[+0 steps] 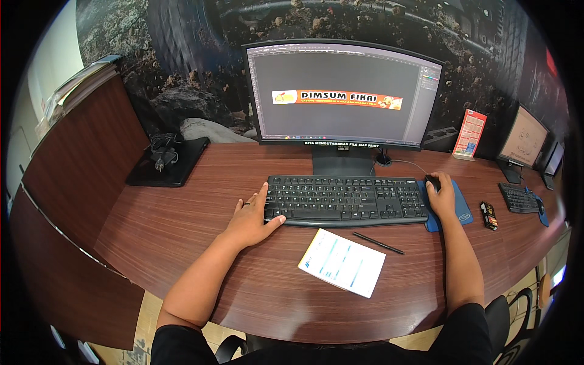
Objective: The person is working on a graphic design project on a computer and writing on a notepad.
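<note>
At the left end of a black keyboard (347, 198) rests my left hand (250, 218), its fingers spread along the edge and its thumb over the lower corner keys. It holds nothing, and a ring shows on one finger. My right hand (443, 196) is curved over a dark computer mouse (432, 182) on a blue mouse pad (463, 205). Beyond the keyboard stands a monitor (340, 125) showing a wide orange-and-white banner design on a grey background. Between my forearms lie a white printed pad (344, 263) and a black pen (378, 243).
A small black-and-gold box (488, 216) lies right of the mouse pad. Farther right are a second keyboard (519, 199) and monitor (524, 137), near a red-and-white stand card (469, 134). At left, a coiled cable (163, 152) sits on a black laptop-like slab (190, 165), beside a wooden partition (85, 137).
</note>
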Available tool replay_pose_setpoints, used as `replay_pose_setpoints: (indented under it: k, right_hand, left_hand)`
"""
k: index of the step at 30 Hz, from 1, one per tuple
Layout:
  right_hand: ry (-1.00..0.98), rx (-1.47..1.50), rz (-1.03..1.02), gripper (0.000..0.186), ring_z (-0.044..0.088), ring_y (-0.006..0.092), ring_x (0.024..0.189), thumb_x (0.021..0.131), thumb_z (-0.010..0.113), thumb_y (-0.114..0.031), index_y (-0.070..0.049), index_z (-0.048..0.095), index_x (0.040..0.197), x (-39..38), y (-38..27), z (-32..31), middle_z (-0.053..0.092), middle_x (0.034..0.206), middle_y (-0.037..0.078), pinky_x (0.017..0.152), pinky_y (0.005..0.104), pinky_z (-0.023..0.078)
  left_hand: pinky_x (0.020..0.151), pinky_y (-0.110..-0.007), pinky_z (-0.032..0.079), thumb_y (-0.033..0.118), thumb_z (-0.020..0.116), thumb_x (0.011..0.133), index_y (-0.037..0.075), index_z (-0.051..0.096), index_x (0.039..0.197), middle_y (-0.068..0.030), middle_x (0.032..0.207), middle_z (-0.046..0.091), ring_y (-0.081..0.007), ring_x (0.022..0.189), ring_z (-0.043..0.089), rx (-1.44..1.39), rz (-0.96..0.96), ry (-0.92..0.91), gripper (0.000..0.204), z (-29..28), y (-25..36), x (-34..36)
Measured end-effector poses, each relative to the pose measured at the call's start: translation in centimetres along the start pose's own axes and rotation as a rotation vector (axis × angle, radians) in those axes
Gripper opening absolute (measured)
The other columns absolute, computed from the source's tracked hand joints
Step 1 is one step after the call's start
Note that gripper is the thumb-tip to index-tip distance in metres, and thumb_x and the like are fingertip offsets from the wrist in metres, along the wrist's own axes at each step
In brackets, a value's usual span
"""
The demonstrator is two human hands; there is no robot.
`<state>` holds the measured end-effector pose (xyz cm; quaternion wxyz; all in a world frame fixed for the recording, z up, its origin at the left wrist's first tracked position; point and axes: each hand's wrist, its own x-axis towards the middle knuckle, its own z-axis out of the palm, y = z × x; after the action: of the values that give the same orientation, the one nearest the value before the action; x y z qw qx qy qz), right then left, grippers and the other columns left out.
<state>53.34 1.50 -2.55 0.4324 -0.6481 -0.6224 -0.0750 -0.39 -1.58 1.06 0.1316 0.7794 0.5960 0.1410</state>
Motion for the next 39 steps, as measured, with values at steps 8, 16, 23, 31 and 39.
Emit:
replay_pose_setpoints:
  k: [8,16,23,31,39]
  right_hand:
    - [-0.063,0.024,-0.021,0.025,0.061,0.0375,0.123,0.085,0.073,-0.01,-0.003,0.068,0.109,-0.14,0.06,0.12,0.065,0.124,0.017,0.104,0.0422,0.048]
    - [-0.093,0.041,-0.029,0.025,0.061,0.0373,0.124,0.085,0.073,-0.009,-0.001,0.07,0.109,-0.08,0.09,0.0,0.065,0.124,0.018,0.104,0.0418,0.048]
    - [-0.094,0.043,-0.046,0.025,0.062,0.0371,0.123,0.086,0.074,-0.009,-0.001,0.07,0.109,-0.07,0.19,-0.05,0.065,0.125,0.019,0.105,0.0417,0.048]
    - [-0.104,0.051,-0.024,0.027,0.062,0.037,0.122,0.085,0.073,-0.011,-0.003,0.07,0.111,-0.02,-0.16,-0.18,0.066,0.124,0.018,0.104,0.0408,0.048]
    - [-0.119,-0.006,0.006,0.024,0.063,0.0362,0.119,0.082,0.067,-0.01,-0.004,0.067,0.106,-0.09,-0.34,-0.3,0.066,0.122,0.014,0.102,0.0414,0.049]
  left_hand:
    - [0.124,-0.06,0.018,0.052,0.065,0.095,-0.001,0.011,0.164,-0.032,0.158,0.04,-0.0418,0.151,0.036,0.003,-0.032,-0.017,0.102,-0.15,0.14,-0.09]
    - [0.125,-0.059,0.017,0.056,0.062,0.096,-0.001,0.01,0.164,-0.0314,0.159,0.038,-0.0406,0.152,0.034,0.02,-0.019,-0.039,0.102,-0.24,0.06,-0.04]
    - [0.126,-0.058,0.017,0.056,0.061,0.096,-0.001,0.011,0.164,-0.0308,0.159,0.039,-0.0403,0.152,0.033,0.021,-0.028,-0.053,0.102,-0.4,0.25,-0.03]
    - [0.124,-0.061,0.019,0.058,0.062,0.095,0.001,0.013,0.164,-0.0352,0.155,0.042,-0.0429,0.15,0.036,0.009,0.001,-0.012,0.102,0.0,-0.15,-0.01]
    - [0.124,-0.062,0.019,0.058,0.062,0.095,0.001,0.013,0.164,-0.0351,0.154,0.043,-0.0429,0.15,0.036,0.005,0.005,-0.014,0.102,0.0,-0.18,0.03]
